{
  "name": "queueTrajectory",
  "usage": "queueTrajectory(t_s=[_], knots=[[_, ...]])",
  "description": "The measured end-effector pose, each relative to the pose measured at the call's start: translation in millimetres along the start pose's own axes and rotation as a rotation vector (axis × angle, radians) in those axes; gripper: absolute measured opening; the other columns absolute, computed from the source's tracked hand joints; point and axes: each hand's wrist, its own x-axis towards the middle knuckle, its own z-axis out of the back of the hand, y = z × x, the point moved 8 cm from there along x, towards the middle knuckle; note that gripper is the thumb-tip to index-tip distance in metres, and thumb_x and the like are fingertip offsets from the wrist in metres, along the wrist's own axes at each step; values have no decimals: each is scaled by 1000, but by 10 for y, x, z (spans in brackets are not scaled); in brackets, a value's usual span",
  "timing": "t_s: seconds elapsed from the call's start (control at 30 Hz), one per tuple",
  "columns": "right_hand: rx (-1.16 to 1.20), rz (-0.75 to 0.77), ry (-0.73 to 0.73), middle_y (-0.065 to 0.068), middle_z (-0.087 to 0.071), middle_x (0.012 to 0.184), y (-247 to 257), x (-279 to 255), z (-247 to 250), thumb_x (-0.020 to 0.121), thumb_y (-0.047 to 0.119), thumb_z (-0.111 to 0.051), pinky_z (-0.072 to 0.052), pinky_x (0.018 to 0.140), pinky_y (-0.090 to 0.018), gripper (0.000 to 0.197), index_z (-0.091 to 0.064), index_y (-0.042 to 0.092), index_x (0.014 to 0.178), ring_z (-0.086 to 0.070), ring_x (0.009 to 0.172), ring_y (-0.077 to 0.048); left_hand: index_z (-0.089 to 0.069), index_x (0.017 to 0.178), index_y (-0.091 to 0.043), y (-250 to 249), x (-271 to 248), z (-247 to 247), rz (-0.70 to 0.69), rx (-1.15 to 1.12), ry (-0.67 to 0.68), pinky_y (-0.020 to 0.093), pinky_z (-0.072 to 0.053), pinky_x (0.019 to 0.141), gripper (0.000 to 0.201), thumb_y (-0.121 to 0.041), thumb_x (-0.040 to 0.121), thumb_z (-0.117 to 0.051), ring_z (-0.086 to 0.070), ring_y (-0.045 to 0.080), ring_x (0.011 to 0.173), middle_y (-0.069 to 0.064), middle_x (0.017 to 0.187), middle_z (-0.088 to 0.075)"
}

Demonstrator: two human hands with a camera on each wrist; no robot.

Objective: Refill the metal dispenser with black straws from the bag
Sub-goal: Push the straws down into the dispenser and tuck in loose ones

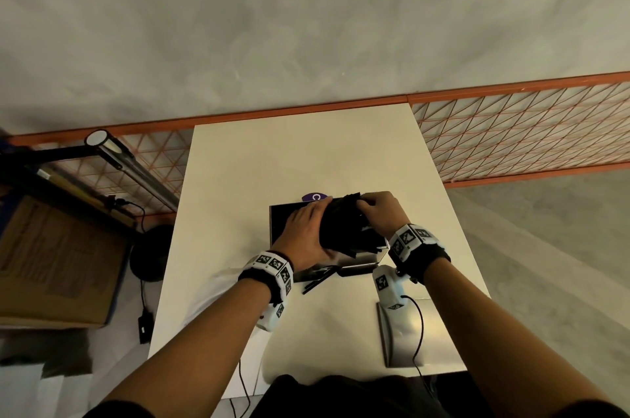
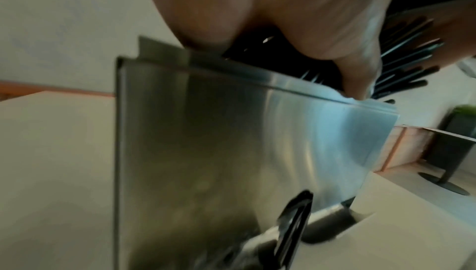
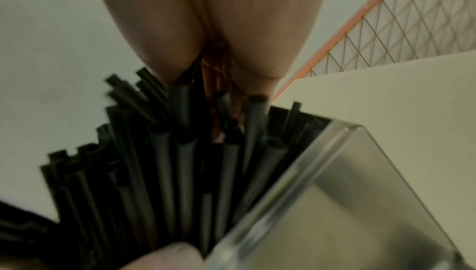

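- Head view: one metal dispenser (image 1: 358,259) on white table (image 1: 272,172), top open.
- One bundle of black straws (image 1: 344,230), too many to count, sits in its opening.
- Left hand (image 1: 303,237) and right hand (image 1: 381,213) both clasp the bundle.
- Two loose straws (image 1: 315,283) lie at its base.

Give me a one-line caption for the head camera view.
Both hands lower a bundle of black straws into the metal dispenser.
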Motion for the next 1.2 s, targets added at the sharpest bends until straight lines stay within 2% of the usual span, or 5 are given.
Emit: queueTrajectory(t_s=[0.13,0.37,0.77,1.0,1.2], knots=[[240,-52,-12,-11,-72,74,-56,88,98,90,23,-59,-51,64,-33,27,-72,3,77,-65,68,-20,-24,159,-22,-127,99,147,-1,-37,-29,46,-42,112,109,-52,71,-82,-48,26,134,7,149,-47],[134,-236,-49,-11,-58,67,-298,127,49,93,18,-50,-38,62,-31,30,-58,8,65,-54,69,-27,-25,156,-25,-237,223,43,-11,189,83,52,-46,104,95,-39,78,-78,-48,29,133,4,149,-46],[64,-101,-80,-11,-69,113,-74,-187,-31,98,42,-49,-42,81,-31,36,-67,14,113,-60,106,-30,-38,152,-26,-66,325,-72,80,-83,313,39,-52,103,92,-31,74,-86,-61,21,122,2,137,-62],[140,-103,-92,-9,-69,102,-80,-135,-11,98,42,-49,-43,79,-32,35,-68,13,103,-60,96,-28,-39,150,-24,-74,389,-43,121,-98,393,38,-50,104,93,-38,73,-89,-62,19,119,0,134,-64],[185,-24,-174,-4,-68,91,-58,-162,91,100,33,-48,-43,73,-30,28,-68,14,101,-61,86,-24,-48,125,-26,-155,473,26,122,6,344,40,-57,84,67,-43,72,-84,-67,20,93,-5,104,-66]])
